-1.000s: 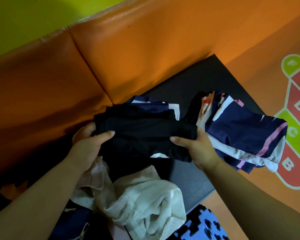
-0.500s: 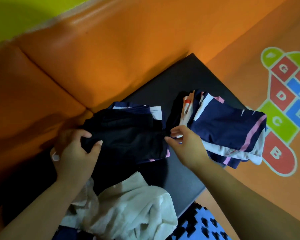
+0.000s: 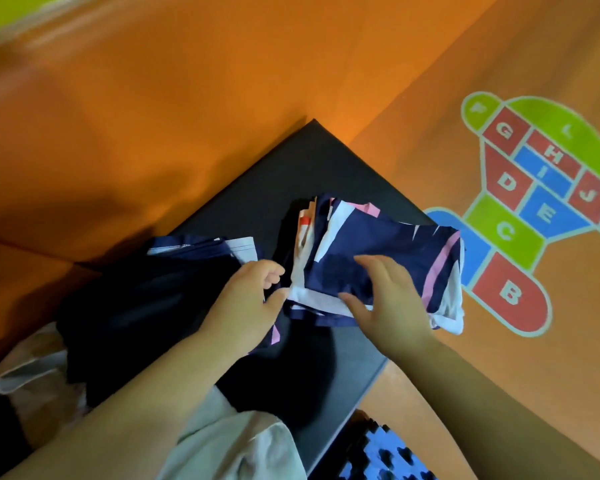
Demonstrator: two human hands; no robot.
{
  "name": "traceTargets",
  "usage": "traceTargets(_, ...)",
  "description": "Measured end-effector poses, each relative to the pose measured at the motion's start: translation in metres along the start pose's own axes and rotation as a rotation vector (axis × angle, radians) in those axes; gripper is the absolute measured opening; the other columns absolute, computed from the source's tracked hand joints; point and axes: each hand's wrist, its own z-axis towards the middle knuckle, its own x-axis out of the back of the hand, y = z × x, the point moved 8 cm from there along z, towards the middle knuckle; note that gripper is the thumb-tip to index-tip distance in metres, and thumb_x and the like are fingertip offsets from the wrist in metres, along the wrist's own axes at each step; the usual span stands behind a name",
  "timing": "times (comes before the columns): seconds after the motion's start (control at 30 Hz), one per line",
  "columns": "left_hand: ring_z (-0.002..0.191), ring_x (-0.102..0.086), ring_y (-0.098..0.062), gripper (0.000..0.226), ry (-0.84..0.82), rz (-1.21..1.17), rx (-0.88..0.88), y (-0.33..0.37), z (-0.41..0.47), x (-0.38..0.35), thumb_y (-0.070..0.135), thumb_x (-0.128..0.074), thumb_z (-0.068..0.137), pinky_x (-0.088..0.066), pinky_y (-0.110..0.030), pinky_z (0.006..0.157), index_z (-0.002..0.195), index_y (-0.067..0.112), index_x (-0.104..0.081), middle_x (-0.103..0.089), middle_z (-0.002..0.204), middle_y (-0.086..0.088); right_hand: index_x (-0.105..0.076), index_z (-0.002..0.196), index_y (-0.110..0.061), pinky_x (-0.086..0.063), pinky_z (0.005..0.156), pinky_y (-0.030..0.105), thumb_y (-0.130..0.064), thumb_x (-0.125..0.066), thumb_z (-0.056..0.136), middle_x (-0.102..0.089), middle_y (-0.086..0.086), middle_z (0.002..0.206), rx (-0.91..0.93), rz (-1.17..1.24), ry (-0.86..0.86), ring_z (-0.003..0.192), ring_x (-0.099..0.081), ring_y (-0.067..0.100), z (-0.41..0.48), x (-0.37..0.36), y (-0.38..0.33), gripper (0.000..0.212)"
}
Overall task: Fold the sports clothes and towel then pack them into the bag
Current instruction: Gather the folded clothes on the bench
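A black mat [image 3: 257,188] lies in a corner. Its far edges sit against an orange padded wall [image 3: 187,98], and its right edge meets an orange floor [image 3: 534,64] painted with a lettered hopscotch grid [image 3: 534,209].

On the mat's right side sits a stack of folded clothes [image 3: 395,244], navy with pink and white stripes. The stack's right end hangs past the mat's edge, over the hopscotch grid.

The left hand [image 3: 246,299] curls at the stack's left edge, thumb and fingers pinching its near corner. The right hand [image 3: 392,299] lies spread and flat on top of the stack, thumb at its near edge.

On the mat's left side a dark garment [image 3: 146,306] is loosely heaped. A white towel [image 3: 243,448] is bunched at the mat's near edge.

Bare mat shows beyond the stack, up to the far corner. A blue foam tile [image 3: 385,459] lies just past the mat's near right edge.
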Motion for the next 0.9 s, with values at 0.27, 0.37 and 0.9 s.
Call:
traceTargets(0.27, 0.107, -0.057, -0.015, 0.039, -0.140, 0.066, 0.143, -0.016, 0.035, -0.029, 0.015, -0.053, 0.094, -0.044, -0.030, 0.098, 0.132, 0.017, -0.050, -0.056, 0.125, -0.001, -0.026, 0.147, -0.030, -0.034, 0.103, 0.042, -0.029, -0.052, 0.092, -0.018, 0.001, 0.157, -0.020, -0.307, -0.251, 0.140, -0.026, 0.032, 0.033, -0.053, 0.002, 0.060)
traceTargets(0.37, 0.103, -0.057, -0.013, 0.044, -0.169, 0.051, 0.170, -0.019, 0.037, -0.033, 0.021, -0.058, 0.091, -0.046, -0.030, 0.096, 0.134, 0.018, -0.048, -0.056, 0.124, 0.001, -0.048, 0.135, -0.030, -0.044, 0.097, 0.034, -0.014, -0.049, 0.091, -0.049, 0.001, 0.142, -0.174, 0.093, -0.172, 0.123, -0.051, 0.025, 0.035, -0.042, 0.025, 0.047)
traceTargets(0.9, 0.072, -0.060, -0.009, 0.015, -0.065, -0.059, 0.254, -0.011, 0.040, -0.041, 0.026, -0.071, 0.080, -0.049, -0.022, 0.064, 0.084, 0.021, -0.058, -0.064, 0.078, 0.006, -0.062, 0.087, -0.033, -0.057, 0.067, 0.032, -0.021, -0.051, 0.097, -0.068, -0.015, 0.075, -0.525, 0.979, 0.228, 0.071, -0.064, -0.001, 0.011, 0.008, 0.069, 0.019)
